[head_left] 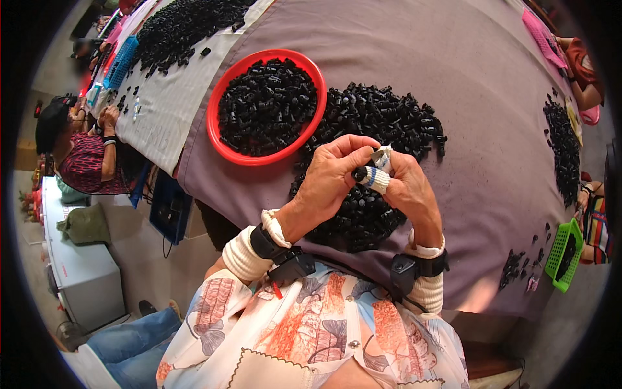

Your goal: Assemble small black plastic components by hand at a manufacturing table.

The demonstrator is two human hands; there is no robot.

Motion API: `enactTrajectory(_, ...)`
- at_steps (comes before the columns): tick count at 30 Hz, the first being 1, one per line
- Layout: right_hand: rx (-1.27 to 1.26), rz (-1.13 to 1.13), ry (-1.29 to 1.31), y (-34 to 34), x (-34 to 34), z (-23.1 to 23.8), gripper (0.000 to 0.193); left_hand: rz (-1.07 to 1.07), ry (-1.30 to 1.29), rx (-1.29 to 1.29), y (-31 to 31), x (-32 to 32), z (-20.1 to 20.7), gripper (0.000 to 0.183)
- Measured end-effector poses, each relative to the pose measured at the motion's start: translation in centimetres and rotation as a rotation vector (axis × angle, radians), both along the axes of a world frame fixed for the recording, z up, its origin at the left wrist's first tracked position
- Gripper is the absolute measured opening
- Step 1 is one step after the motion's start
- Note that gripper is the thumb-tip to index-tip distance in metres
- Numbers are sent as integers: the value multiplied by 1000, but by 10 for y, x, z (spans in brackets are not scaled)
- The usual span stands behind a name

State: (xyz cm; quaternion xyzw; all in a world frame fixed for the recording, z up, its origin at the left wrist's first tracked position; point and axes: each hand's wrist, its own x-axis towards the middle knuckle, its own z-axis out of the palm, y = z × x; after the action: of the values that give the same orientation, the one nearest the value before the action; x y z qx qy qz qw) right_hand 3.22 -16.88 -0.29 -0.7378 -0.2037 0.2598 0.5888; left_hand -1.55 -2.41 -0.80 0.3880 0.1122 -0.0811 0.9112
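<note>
My left hand (327, 175) and my right hand (412, 189) meet in front of my chest, above a heap of small black plastic parts (389, 120) on the cloth. The fingers of my left hand are closed around one small black plastic part (359, 174), whose dark end shows beside the wrapped finger of my right hand. White bandage with blue stripes (376, 179) covers that finger. The right thumb and fingers are bent in a pinch near the left fingertips; what lies between them is too small to make out.
A red basin (243, 157) full of like black parts stands left of the heap. Purplish cloth (479, 129) covers the table. More parts lie at the far left and right edges, near a green basket (556, 256). Other people (84, 152) sit around the table.
</note>
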Motion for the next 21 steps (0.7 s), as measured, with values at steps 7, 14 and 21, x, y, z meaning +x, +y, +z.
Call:
enactTrajectory(7,32,-19,242,-4,0,-1,28,-8,30,-132,2,1,-4,18)
enactTrajectory(14,35,-130,219,-8,-2,-5,29,-55,84,-307,1,0,-8,23)
enactTrajectory(21,44,-160,198,-5,-1,2,24,-68,57,-315,6,0,-13,23)
